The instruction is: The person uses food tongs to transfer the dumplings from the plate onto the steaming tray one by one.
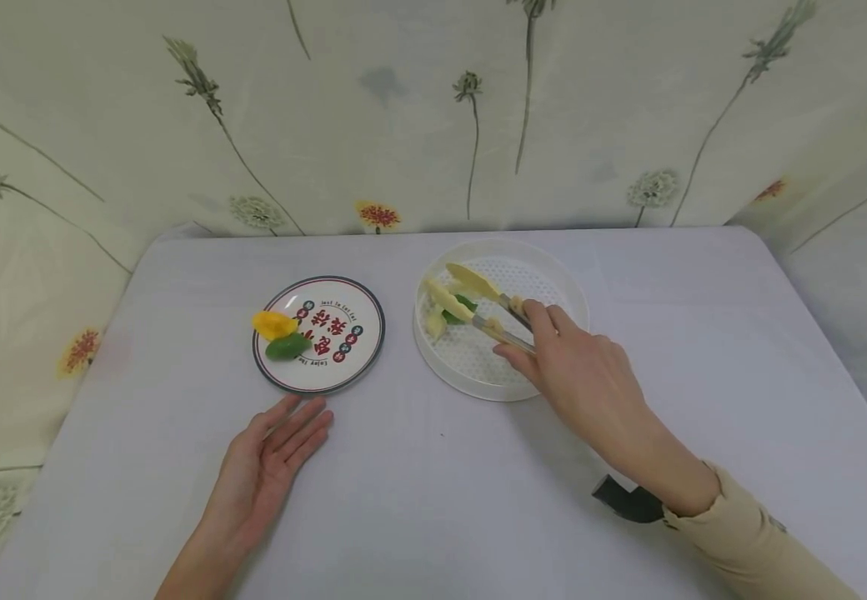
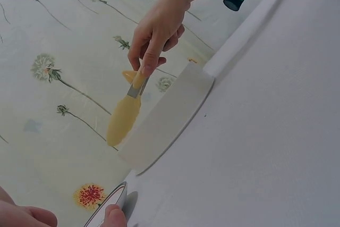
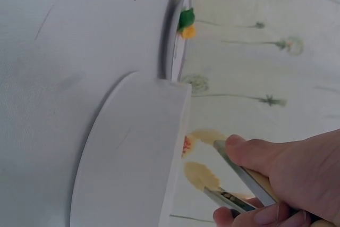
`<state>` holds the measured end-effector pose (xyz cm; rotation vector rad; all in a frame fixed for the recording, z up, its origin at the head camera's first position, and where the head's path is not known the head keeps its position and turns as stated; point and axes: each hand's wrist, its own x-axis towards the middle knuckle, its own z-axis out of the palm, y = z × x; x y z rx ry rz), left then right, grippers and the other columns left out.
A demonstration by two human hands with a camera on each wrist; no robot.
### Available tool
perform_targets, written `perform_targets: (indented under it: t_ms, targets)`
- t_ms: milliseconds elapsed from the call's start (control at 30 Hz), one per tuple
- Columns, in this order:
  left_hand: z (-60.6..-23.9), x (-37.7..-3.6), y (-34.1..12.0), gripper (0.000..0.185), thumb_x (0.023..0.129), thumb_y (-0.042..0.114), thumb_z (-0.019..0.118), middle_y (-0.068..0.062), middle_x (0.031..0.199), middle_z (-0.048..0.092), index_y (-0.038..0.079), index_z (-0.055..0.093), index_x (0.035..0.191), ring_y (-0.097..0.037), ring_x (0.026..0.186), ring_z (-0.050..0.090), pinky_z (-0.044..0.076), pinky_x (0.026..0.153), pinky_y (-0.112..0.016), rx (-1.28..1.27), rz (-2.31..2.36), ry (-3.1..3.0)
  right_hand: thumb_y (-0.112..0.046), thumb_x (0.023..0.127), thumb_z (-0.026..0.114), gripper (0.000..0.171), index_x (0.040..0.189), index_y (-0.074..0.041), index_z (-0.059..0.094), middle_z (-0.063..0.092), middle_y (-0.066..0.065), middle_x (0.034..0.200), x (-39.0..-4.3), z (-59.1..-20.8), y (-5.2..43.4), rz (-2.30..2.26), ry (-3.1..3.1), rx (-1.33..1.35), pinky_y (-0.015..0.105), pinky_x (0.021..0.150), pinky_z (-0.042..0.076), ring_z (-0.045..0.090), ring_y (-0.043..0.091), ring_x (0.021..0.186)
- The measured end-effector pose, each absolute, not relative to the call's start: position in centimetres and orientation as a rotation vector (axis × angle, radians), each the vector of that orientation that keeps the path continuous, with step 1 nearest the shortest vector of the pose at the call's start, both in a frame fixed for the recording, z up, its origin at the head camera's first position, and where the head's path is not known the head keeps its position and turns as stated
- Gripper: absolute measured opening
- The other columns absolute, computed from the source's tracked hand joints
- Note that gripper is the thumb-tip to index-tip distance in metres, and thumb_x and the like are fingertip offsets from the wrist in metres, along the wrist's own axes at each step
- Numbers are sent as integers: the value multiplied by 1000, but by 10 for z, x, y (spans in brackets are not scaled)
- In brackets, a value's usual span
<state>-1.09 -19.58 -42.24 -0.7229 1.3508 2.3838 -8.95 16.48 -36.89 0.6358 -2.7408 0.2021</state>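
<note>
My right hand [image 1: 591, 375] grips a pair of tongs [image 1: 473, 281] with steel arms and yellow tips. The tips are spread over the left part of a round white tray [image 1: 471, 387] with a dotted floor. Under them lie a pale yellow piece [image 1: 436, 322] and a green piece [image 1: 458, 312], partly hidden by the tongs. Fingers straight and palm turned up, my left hand [image 1: 264, 475] is at the near rim of a printed plate [image 1: 368, 333]. On that plate's left side sit a yellow piece [image 1: 275, 324] and a green oval piece [image 1: 288, 346].
Both dishes stand on a white-covered table [image 1: 433, 500], the plate left of the tray with a gap between. A flowered curtain [image 1: 418, 125] hangs behind the table's back edge. A dark band [image 1: 628, 500] is on the right wrist, beside a beige sleeve [image 1: 749, 533].
</note>
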Motion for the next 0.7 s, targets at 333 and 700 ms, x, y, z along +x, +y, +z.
perform_targets:
  t_ms: [333, 700]
  targets:
    - [-420, -11, -195, 60, 118, 36, 31, -12, 170, 46, 14, 20, 172, -15, 136, 68, 54, 121, -30, -731, 2373, 1362, -47, 100, 75, 60, 136, -3, 57, 59, 5, 85, -82, -367, 138, 228, -2749, 712, 24, 38, 27, 33, 13, 46]
    - [-419, -11, -195, 60, 118, 37, 29, -13, 172, 43, 15, 18, 173, -15, 136, 68, 53, 122, -31, -742, 2361, 1369, -53, 98, 76, 62, 132, -5, 58, 64, 3, 90, -77, -373, 105, 206, -2730, 844, 23, 38, 24, 36, 11, 47]
